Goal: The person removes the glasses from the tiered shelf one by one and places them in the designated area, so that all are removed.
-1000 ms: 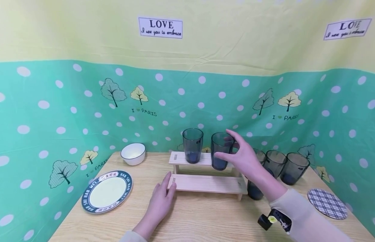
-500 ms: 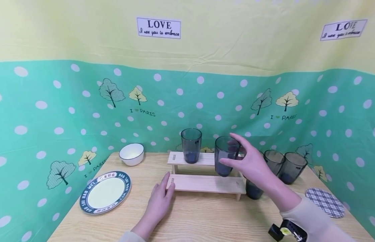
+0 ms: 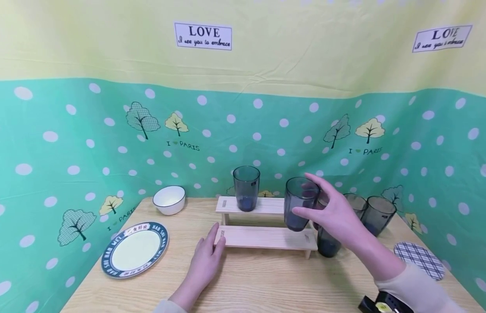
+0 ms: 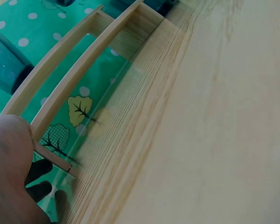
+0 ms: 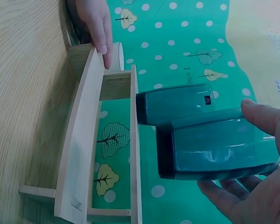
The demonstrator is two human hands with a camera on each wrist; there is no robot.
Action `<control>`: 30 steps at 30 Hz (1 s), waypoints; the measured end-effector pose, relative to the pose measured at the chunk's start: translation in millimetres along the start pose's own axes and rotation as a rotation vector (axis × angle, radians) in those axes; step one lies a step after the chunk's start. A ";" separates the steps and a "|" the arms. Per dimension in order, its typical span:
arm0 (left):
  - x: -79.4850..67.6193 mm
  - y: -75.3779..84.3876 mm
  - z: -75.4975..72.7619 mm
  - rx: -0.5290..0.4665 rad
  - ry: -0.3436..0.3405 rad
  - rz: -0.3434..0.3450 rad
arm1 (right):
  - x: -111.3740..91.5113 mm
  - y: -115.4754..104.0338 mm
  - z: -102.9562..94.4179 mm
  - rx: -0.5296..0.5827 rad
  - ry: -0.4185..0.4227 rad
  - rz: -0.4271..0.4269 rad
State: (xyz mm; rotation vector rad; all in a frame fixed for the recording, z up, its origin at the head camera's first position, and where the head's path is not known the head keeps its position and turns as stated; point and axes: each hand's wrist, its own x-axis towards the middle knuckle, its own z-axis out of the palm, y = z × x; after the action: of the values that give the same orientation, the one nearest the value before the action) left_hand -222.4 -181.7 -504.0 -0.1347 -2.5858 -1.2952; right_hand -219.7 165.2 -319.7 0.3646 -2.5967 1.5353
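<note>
Head view: a held glass (image 3: 296, 200) upright in the right hand (image 3: 338, 215), gripped from the side between thumb and curled fingers, spread just to the glass's width; in mid-air by the right end of a two-shelf rack (image 3: 262, 234). Seems to be the transfer of a single glass, with the rack perhaps steadied meanwhile; next move likely calls for a firm, level hold and clearance from the neighbouring glasses. At the rack's left end, left hand (image 3: 205, 261) with fingers extended, touching the lower shelf (image 3: 246, 238), grasping nothing. Count: one standing glass (image 3: 246, 191) on the upper shelf (image 3: 272, 204); at least three side glasses (image 3: 379, 215) to the right on the table (image 3: 274, 278), exact number hidden behind the right hand; hence five or more glasses in all, plus one rack, one plate (image 3: 135, 251), one bowl (image 3: 170, 208) and one checked coaster (image 3: 419, 260). Left wrist view: part of the left hand against the rack's end, with standing glass cut off at the left edge. Right wrist view: held glass between thumb and fingers, base apart from the rack, overlapping the standing glass only in line of sight.
</note>
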 end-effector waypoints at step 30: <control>0.0 -0.6 -0.2 0.002 -0.002 -0.010 | -23.6 12.1 -42.8 -0.056 0.089 0.010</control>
State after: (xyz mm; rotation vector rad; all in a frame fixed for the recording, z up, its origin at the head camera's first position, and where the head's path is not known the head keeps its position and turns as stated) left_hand -222.5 -182.2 -504.3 -0.1231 -2.5928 -1.2970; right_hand -201.3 211.7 -314.1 0.2724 -2.5707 1.4442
